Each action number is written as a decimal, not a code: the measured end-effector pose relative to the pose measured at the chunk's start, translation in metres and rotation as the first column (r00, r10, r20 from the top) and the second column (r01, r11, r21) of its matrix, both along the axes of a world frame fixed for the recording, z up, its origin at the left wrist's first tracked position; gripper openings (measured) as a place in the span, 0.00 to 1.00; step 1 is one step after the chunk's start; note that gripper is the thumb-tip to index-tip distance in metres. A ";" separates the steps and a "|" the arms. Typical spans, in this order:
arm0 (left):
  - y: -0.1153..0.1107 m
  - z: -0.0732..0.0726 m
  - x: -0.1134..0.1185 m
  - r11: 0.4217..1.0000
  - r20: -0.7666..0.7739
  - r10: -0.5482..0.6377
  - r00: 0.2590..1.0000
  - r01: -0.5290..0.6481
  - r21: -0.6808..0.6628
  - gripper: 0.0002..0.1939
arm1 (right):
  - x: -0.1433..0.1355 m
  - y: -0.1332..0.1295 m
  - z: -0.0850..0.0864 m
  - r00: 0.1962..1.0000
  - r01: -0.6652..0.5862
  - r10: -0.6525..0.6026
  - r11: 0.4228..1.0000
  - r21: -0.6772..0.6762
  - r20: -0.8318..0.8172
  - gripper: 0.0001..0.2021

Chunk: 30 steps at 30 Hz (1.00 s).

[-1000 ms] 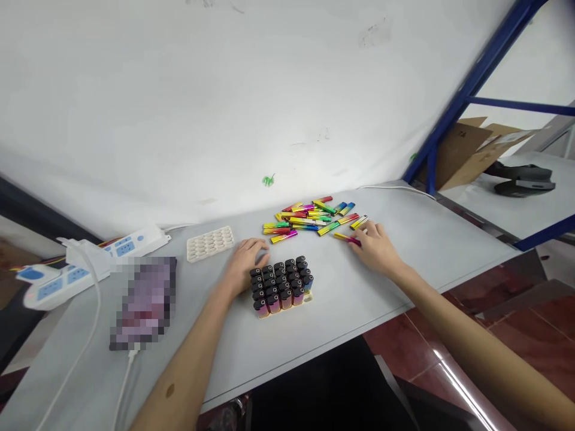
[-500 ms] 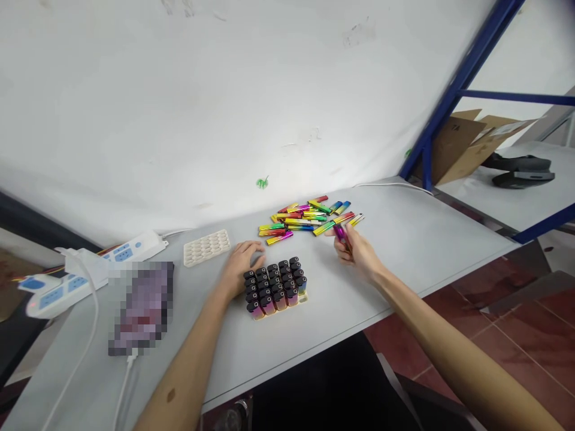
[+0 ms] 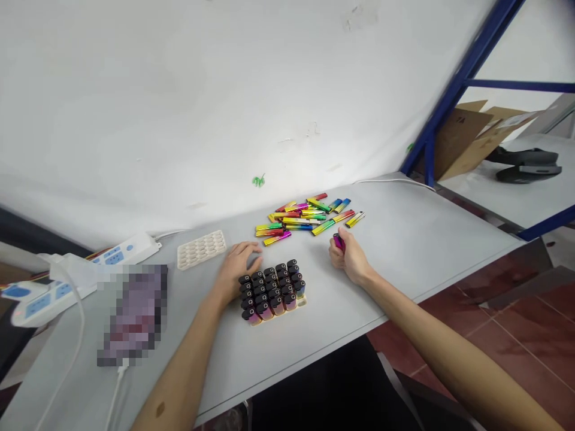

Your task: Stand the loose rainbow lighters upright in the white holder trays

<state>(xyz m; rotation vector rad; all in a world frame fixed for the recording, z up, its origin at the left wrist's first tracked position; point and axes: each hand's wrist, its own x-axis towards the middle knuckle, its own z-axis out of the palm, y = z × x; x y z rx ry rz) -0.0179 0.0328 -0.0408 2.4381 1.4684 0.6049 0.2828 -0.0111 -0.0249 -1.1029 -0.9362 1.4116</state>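
My right hand [image 3: 353, 256] is closed around a purple metallic lighter [image 3: 339, 241], whose end shows beside the thumb; the rest is hidden in the fist. It is above the table, right of a cream tray [image 3: 302, 303] packed with rows of upright lighters [image 3: 272, 287] that have black tops and shiny coloured bodies. One slot at the tray's near right corner holds nothing. My left hand [image 3: 238, 269] rests on the table by the tray's far left corner, fingers curved and thumb apart, with nothing held. Beyond both hands lies a loose pile of shiny multicoloured lighters [image 3: 299, 220].
A second cream tray [image 3: 202, 249] with bare slots lies left of my left hand. Farther left are a pixelated device [image 3: 135, 317] with a white cable and white power strips [image 3: 54, 299]. A wall backs the grey table [image 3: 404, 221]; a blue frame [image 3: 449, 108] stands right.
My right hand has drawn slightly back from the pile, and the purple lighter now sits deeper in its fist. My left hand stays by the tray. The view has shifted slightly.
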 end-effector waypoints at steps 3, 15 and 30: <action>-0.001 0.001 0.001 1.000 -0.003 0.003 1.000 -0.003 0.007 0.11 | 0.003 0.000 0.001 0.998 -0.010 0.007 0.999 -0.050 -0.059 0.26; 0.001 0.000 0.000 1.000 -0.021 0.009 1.000 -0.008 0.014 0.11 | 0.005 -0.004 0.004 0.997 -0.012 0.012 1.000 -0.003 -0.073 0.29; -0.002 0.002 0.001 1.000 0.008 0.001 1.000 -0.001 0.010 0.12 | 0.000 -0.015 0.001 0.972 -0.078 0.029 0.976 0.204 0.235 0.21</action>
